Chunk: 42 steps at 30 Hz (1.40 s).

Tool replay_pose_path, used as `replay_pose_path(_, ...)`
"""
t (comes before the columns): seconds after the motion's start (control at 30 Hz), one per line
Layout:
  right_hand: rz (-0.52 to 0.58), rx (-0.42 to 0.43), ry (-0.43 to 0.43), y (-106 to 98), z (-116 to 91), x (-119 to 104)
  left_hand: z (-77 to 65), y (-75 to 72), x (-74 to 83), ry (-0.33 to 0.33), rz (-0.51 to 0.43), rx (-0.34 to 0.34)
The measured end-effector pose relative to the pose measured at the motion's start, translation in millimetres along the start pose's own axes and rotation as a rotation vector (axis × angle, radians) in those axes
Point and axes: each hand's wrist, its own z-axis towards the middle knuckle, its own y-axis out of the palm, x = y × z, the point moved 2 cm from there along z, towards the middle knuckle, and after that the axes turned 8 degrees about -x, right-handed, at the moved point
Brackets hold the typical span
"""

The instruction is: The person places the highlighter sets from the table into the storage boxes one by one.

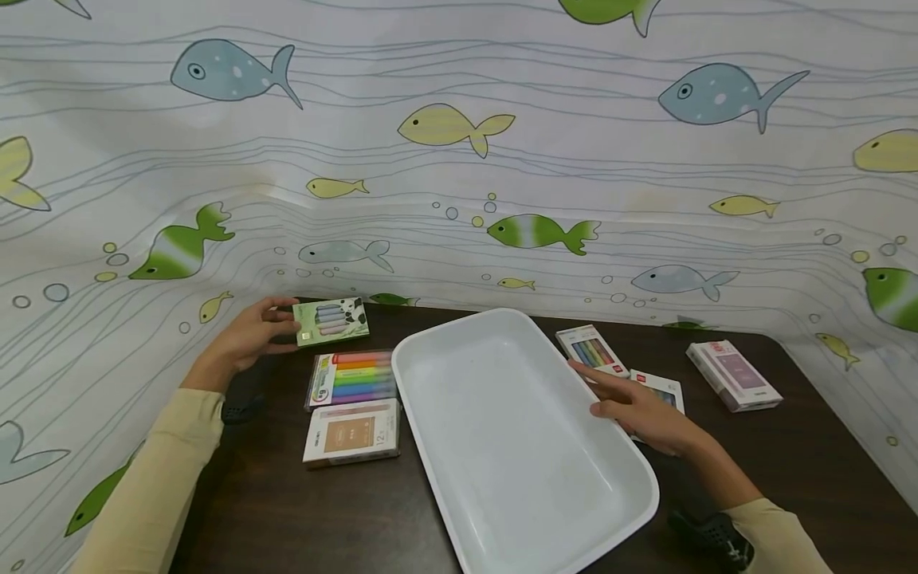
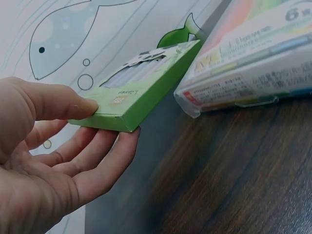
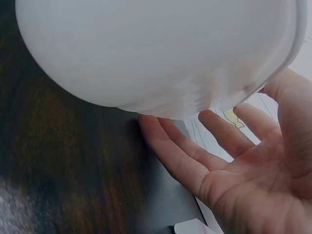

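Note:
My left hand (image 1: 247, 335) is at the back left, pinching a green box (image 1: 331, 322) with a cow-spot pattern and pastel sticks pictured on it. In the left wrist view the thumb lies on top of the green box (image 2: 136, 90) and the fingers are underneath. Beside it lies a clear pack of coloured highlighters (image 1: 355, 379). A large white tray (image 1: 502, 430) stands slantwise in the middle. My right hand (image 1: 645, 410) holds its right rim, thumb over the edge; in the right wrist view the other fingers (image 3: 170, 151) touch the outer wall.
A white box with a brown panel (image 1: 351, 434) lies left of the tray. To its right are a white box with coloured sticks (image 1: 591, 351), a similar box (image 1: 660, 387) partly behind my right hand, and a white-and-purple box (image 1: 735, 375). A fish-patterned curtain (image 1: 459, 183) borders the dark table (image 1: 323, 518).

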Motion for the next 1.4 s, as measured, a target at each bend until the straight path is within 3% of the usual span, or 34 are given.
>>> replay_pose_path(0.4,0.026,-0.012,0.002,-2,0,0,2.4,-0.9,16.0,0.023,-0.002,-0.024)
replay_pose_path(0.7,0.051,-0.018,-0.006,-2,4,1,-2.3,-0.6,23.9,0.056,0.015,0.004)
replay_pose_path(1.07,0.047,-0.022,-0.040,-4,0,2,-9.9,13.3,54.6,0.122,-0.001,-0.053)
replay_pose_path(1.4,0.045,-0.021,-0.041,-4,0,7,-22.5,25.2,66.6,0.151,-0.008,-0.080)
